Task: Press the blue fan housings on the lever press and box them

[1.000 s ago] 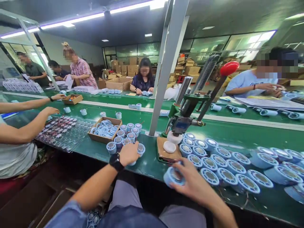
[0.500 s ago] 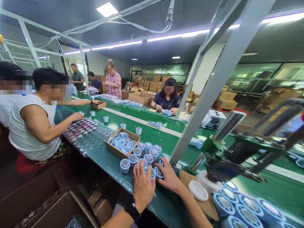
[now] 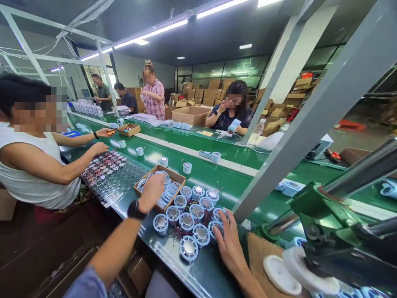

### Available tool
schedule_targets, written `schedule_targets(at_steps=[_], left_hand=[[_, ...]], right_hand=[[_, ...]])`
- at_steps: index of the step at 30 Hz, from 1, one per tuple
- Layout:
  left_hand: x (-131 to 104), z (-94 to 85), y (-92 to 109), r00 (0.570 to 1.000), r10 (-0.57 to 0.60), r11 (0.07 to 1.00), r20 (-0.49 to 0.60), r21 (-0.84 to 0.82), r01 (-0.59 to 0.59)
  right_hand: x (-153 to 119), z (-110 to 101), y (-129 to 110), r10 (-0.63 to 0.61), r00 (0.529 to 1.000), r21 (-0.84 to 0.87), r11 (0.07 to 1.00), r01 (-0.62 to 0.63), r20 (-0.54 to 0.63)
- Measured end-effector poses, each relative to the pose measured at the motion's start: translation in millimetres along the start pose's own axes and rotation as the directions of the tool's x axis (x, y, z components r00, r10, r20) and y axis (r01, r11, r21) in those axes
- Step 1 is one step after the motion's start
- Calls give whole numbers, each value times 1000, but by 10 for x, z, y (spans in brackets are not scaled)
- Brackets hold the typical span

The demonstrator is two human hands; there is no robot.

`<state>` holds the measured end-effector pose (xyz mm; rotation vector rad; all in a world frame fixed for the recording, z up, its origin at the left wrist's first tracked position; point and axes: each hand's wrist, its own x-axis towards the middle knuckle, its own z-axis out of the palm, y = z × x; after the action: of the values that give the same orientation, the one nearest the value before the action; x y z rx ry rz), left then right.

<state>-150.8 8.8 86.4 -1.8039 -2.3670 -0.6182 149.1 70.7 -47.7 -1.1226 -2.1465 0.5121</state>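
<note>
My left hand (image 3: 151, 191) is over a cardboard box (image 3: 182, 184) of flat light-blue plastic rings (image 3: 173, 190). Its fingers bend down toward the rings, and their tips are hidden. Just right of the box, several round light-blue housings (image 3: 186, 222) with silver discs on top stand in a cluster, with thin red and dark wires among them. At the cluster's right edge, my right hand (image 3: 228, 236) rests with thumb and fingers apart against the nearest housings (image 3: 216, 228). One housing (image 3: 188, 248) stands closest to the bench's front edge.
A press with a white round pad (image 3: 310, 269) stands at right, beside a white disc (image 3: 281, 274) on a wooden board (image 3: 260, 248). A slanted grey post (image 3: 279, 165) rises behind my right hand. Co-workers sit at left (image 3: 37, 165) and across the green belt (image 3: 229, 111).
My left hand has left the housings and moved left and up to the box of rings. My right hand stays by the cluster's right side. The view has shifted.
</note>
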Motion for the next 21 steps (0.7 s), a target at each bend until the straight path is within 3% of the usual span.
schedule_targets(at_steps=[2,5,9,12,14,16,19,20,21], left_hand=[[420,-30,-308,999,7,998,35,55,-9],[721,88,-478,991,109,989,79,93,-116],[765,225,-424,971,219,968,94,103,-229],[810,131,-416,965,259,963,44,63,-261],[795,2,-398,968,247,969,-46,25,-246],[620,-118,-294,963,214,975,-166,-17,-220],[-69,-132,105,924,235,957,-302,-94,-274],[-382,-63,284,901,306,924,-308,-131,-359],[-704,44,468,828,455,814,-327,-224,-535]], right_hand=[[10,-1,-8,12,999,-3,1000,-12,-33],[13,-12,-7,25,997,6,1000,-25,-70],[31,-39,-27,57,996,41,998,-54,-72],[47,-126,-102,67,992,56,997,-62,-107],[39,-207,-174,55,988,35,998,-50,-145],[8,-274,-258,27,987,-23,999,-31,-160],[-60,-309,-396,-18,996,-143,990,5,-90],[-77,-309,-444,-21,998,-180,984,10,-61],[-86,-310,-489,-15,999,-214,977,6,-41]])
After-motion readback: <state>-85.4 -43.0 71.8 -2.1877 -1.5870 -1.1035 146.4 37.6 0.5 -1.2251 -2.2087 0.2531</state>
